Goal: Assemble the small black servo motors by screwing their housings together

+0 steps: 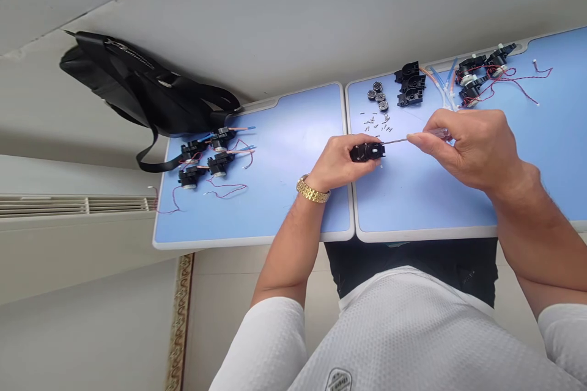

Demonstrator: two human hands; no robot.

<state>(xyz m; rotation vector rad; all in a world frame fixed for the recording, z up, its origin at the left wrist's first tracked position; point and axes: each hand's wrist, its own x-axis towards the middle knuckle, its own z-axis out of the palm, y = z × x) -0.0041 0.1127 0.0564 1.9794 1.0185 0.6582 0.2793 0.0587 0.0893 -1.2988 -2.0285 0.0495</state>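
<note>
The only view comes from a camera worn on the person's head, looking forward and steeply down past the white shirt onto the counter. The counter's near edge crosses the lower middle of the frame, while its far edge climbs toward the upper right. Its left end shows whole; its right end runs out of frame. The left hand and right hand sit close below the camera, near the centre.
</note>
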